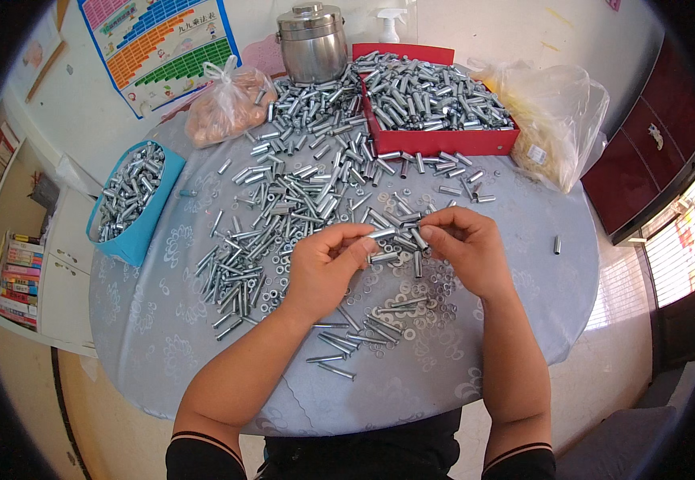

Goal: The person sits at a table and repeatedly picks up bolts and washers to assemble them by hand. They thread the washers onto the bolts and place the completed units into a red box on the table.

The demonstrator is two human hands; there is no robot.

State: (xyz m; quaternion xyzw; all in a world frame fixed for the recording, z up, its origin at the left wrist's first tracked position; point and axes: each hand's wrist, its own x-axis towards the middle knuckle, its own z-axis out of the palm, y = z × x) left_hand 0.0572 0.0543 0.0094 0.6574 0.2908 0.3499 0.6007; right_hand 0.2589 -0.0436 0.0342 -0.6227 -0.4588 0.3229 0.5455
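Observation:
My left hand (333,258) is closed in a pinch on a shiny metal sleeve (382,233), held above the pile over the table's middle. Facing it, my right hand (467,244) pinches thumb to forefinger close to the sleeve's far end; the small piece between those fingers is too hidden to name. Below and between the hands lie loose sleeves, flat washers (408,334) and nuts. Several long bolts (338,371) rest nearer to me, and a larger heap of bolts (239,280) spreads left of my left hand.
A red box (443,144) heaped with metal sleeves stands at the back, beside a clear plastic bag (559,120). On the left is a blue bin (135,248) full of metal parts. A tied bag (223,116) and a steel pot (313,48) stand behind. One sleeve (557,245) lies alone at right.

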